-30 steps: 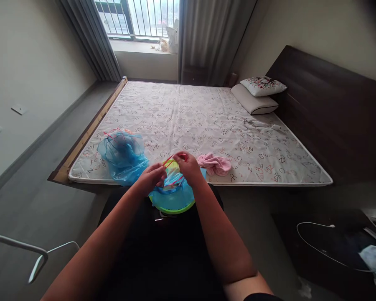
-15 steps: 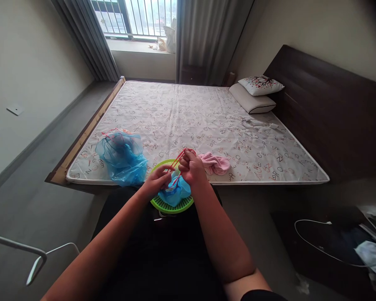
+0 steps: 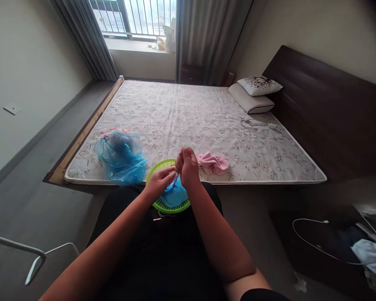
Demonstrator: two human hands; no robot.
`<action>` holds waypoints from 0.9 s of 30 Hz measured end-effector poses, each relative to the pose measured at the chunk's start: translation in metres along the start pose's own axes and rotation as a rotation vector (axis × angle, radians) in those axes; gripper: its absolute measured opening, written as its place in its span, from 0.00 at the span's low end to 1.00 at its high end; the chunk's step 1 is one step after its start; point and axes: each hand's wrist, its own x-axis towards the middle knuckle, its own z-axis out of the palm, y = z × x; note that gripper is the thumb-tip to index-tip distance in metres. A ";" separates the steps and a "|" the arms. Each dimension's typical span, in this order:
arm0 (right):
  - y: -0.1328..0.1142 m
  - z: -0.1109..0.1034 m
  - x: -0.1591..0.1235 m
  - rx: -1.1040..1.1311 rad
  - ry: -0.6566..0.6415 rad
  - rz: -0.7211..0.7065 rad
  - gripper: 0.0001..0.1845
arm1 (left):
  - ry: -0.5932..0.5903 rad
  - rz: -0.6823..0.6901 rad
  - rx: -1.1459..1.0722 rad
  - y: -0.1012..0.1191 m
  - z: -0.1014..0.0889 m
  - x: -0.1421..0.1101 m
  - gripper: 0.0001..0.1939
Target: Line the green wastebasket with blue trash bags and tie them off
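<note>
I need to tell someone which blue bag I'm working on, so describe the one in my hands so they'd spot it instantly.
Start at the bed and come to its near edge, where a round green basket sits on the lap. The small blue bag lies in that basket, between the left hand and right hand. The bigger blue bag lies on the mattress instead.

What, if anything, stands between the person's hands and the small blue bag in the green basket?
Nothing visible: the right hand grips the red drawstring, and the left hand touches the blue bag in the green basket.
</note>
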 end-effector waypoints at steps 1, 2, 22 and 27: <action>0.001 0.001 -0.002 -0.027 -0.048 0.014 0.27 | -0.046 0.008 0.060 -0.002 0.001 0.001 0.14; 0.001 0.002 -0.004 -0.059 -0.096 0.022 0.27 | -0.084 0.010 0.111 -0.004 0.001 0.002 0.15; -0.024 -0.061 0.012 -0.986 -0.543 -0.091 0.07 | -0.079 -0.119 -0.116 -0.008 -0.028 -0.002 0.25; -0.031 -0.055 0.011 -0.985 -0.403 -0.234 0.05 | 0.009 -0.177 -0.114 -0.008 -0.026 -0.001 0.26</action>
